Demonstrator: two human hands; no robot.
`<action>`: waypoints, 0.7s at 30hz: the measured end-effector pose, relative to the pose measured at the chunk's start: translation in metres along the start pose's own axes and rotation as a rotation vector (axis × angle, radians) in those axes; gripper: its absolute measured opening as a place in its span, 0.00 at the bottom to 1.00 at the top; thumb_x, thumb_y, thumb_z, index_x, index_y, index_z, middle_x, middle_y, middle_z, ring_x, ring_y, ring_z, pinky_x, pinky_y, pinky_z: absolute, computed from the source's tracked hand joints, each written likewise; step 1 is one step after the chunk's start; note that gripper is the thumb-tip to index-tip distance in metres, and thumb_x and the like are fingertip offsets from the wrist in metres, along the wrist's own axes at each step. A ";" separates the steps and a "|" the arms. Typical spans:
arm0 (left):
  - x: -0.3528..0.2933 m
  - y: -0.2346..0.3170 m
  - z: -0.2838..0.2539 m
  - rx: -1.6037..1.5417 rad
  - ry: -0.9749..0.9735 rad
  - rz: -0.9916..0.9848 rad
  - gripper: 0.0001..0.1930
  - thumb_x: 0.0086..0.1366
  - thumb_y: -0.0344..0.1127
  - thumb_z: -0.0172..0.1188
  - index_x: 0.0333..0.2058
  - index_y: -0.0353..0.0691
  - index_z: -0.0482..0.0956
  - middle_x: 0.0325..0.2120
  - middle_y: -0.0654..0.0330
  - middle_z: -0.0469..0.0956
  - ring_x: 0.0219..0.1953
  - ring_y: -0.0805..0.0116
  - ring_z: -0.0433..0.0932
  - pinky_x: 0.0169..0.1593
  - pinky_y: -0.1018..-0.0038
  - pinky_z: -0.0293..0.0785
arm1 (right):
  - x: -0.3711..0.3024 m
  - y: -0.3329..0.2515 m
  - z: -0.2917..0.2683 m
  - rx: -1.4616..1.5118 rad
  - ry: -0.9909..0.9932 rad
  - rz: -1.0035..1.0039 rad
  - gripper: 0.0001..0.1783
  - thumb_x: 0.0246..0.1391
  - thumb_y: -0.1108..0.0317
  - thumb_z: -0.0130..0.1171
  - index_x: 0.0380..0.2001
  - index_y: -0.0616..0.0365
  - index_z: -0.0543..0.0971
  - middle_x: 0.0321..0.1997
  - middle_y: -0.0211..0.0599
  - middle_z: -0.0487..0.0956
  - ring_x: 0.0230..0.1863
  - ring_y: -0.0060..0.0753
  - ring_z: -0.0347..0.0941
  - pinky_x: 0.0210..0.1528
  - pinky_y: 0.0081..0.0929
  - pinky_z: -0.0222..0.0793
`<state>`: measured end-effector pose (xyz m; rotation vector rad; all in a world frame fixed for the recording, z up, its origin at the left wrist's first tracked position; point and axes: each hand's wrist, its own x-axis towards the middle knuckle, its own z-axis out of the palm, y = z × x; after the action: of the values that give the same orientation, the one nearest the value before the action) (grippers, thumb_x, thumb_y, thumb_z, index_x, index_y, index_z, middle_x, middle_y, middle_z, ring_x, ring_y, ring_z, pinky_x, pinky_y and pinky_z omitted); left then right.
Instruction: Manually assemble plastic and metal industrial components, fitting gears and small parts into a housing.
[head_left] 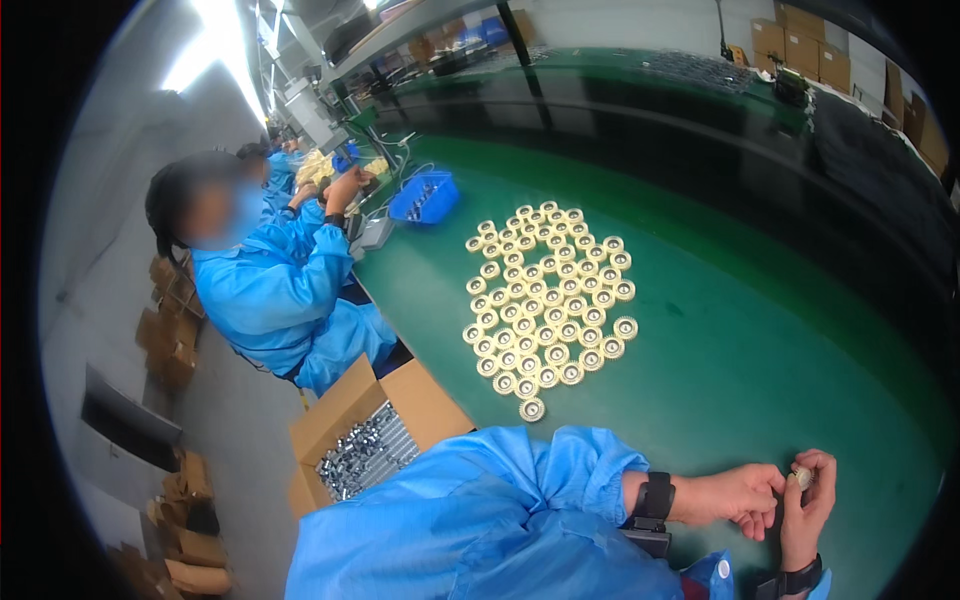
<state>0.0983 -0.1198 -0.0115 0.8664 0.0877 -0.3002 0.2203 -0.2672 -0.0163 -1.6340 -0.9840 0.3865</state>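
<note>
Holding pale part (804, 478) — right hand (811, 502) upright, left hand (742, 496) curled beside.

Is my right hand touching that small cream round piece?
Touching: the head view shows your right hand gripping the cream round piece, with no gap.

Bright white ceiling lights (225, 50); pale wall (100, 265); grey floor (230, 450); long green workbench (725, 370)

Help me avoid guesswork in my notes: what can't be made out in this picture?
In the head view:
Cream piece: partly covered by the right hand.
Carton: near side hidden behind the blue garment.
Blue bin: contents too small to identify.
Right sleeve: cut off by the lower edge.
</note>
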 end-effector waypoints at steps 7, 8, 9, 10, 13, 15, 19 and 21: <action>0.003 -0.006 -0.003 0.031 -0.010 0.003 0.19 0.66 0.34 0.50 0.53 0.34 0.61 0.32 0.56 0.74 0.31 0.67 0.79 0.36 0.76 0.75 | 0.000 -0.023 0.012 0.012 0.111 0.091 0.17 0.61 0.76 0.43 0.53 0.65 0.68 0.52 0.39 0.69 0.52 0.30 0.68 0.54 0.26 0.63; 0.004 -0.005 -0.004 0.059 -0.014 0.003 0.18 0.66 0.35 0.51 0.52 0.34 0.64 0.33 0.56 0.74 0.31 0.68 0.79 0.35 0.76 0.75 | 0.002 -0.024 0.008 -0.051 0.090 0.067 0.16 0.64 0.76 0.40 0.53 0.65 0.68 0.55 0.41 0.69 0.59 0.34 0.66 0.58 0.28 0.62; 0.004 -0.006 -0.002 0.034 -0.051 -0.012 0.18 0.66 0.35 0.51 0.52 0.34 0.64 0.33 0.56 0.74 0.31 0.68 0.79 0.35 0.76 0.75 | 0.003 -0.018 0.006 -0.109 0.118 0.003 0.17 0.62 0.77 0.41 0.53 0.65 0.69 0.55 0.42 0.71 0.58 0.36 0.67 0.59 0.30 0.61; 0.006 -0.006 -0.005 0.071 -0.059 -0.003 0.16 0.67 0.35 0.51 0.50 0.34 0.65 0.33 0.56 0.74 0.31 0.68 0.79 0.35 0.76 0.75 | 0.005 -0.014 0.004 -0.226 0.113 -0.045 0.17 0.60 0.78 0.44 0.52 0.65 0.70 0.55 0.43 0.71 0.58 0.39 0.67 0.59 0.31 0.61; 0.005 -0.005 -0.011 0.129 -0.068 0.021 0.13 0.67 0.36 0.51 0.46 0.35 0.69 0.34 0.57 0.75 0.33 0.68 0.79 0.36 0.77 0.75 | 0.010 -0.011 0.005 -0.466 0.019 -0.117 0.19 0.52 0.79 0.53 0.49 0.63 0.72 0.56 0.48 0.71 0.58 0.47 0.67 0.59 0.34 0.62; -0.001 0.005 -0.009 0.192 -0.047 0.013 0.12 0.68 0.36 0.51 0.45 0.35 0.69 0.34 0.57 0.75 0.34 0.69 0.79 0.37 0.78 0.75 | 0.014 -0.006 0.005 -0.501 0.005 -0.197 0.20 0.48 0.78 0.56 0.48 0.61 0.73 0.56 0.49 0.71 0.58 0.50 0.67 0.59 0.36 0.63; -0.003 0.006 -0.007 0.222 -0.024 -0.010 0.12 0.68 0.36 0.51 0.45 0.35 0.69 0.34 0.58 0.76 0.33 0.70 0.79 0.37 0.78 0.75 | 0.011 -0.010 0.007 -0.450 0.001 -0.162 0.21 0.47 0.78 0.56 0.48 0.62 0.73 0.56 0.49 0.71 0.58 0.51 0.66 0.59 0.37 0.63; -0.002 0.006 -0.003 0.235 -0.053 -0.011 0.11 0.68 0.35 0.51 0.45 0.35 0.70 0.34 0.59 0.76 0.33 0.71 0.79 0.37 0.79 0.75 | 0.008 -0.009 0.003 -0.469 0.022 -0.179 0.21 0.47 0.78 0.56 0.48 0.62 0.72 0.56 0.49 0.72 0.58 0.51 0.67 0.59 0.37 0.63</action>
<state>0.0984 -0.1134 -0.0086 1.0904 0.0076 -0.3483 0.2195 -0.2589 -0.0071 -1.9388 -1.2587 0.0122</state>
